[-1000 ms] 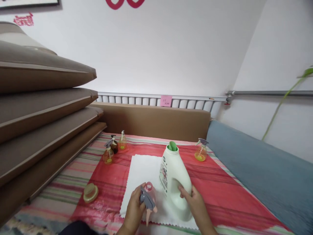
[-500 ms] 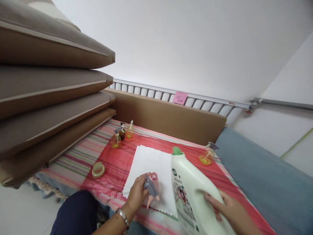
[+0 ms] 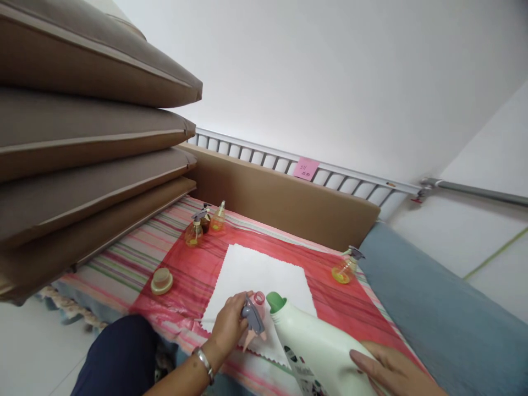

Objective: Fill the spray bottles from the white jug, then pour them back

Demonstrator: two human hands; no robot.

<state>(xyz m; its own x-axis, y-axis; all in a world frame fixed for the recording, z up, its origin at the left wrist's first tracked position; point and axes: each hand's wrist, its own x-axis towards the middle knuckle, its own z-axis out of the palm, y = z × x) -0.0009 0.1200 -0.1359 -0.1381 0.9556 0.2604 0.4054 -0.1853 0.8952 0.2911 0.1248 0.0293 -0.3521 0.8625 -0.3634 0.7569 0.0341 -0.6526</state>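
My left hand (image 3: 229, 327), with a silver bracelet at the wrist, is closed around a grey trigger spray head (image 3: 253, 317). Right beside it stands a small pink spray bottle (image 3: 259, 299), its mouth uncovered; whether my fingers also grip this bottle I cannot tell. In my right hand (image 3: 394, 367) is a large pale green detergent bottle (image 3: 325, 341), tilted to the left. Its green spout is close to the pink bottle's mouth, a small gap between them. No stream of liquid is visible. Under both lies a white zigzag-edged sheet (image 3: 272, 269).
A pale round cap (image 3: 162, 281) lies at left on the red plastic sheet (image 3: 177, 269). Several clear spray bottles (image 3: 194, 233) stand at the back left, another spray bottle (image 3: 343, 268) at the right. Stacked brown cushions (image 3: 103, 132) rise at left; a brown board (image 3: 280, 195) lines the back.
My right hand has tipped the detergent bottle further left and lowered its spout toward the pink bottle's mouth. My left hand has stayed nearly in place. The view has shifted slightly.
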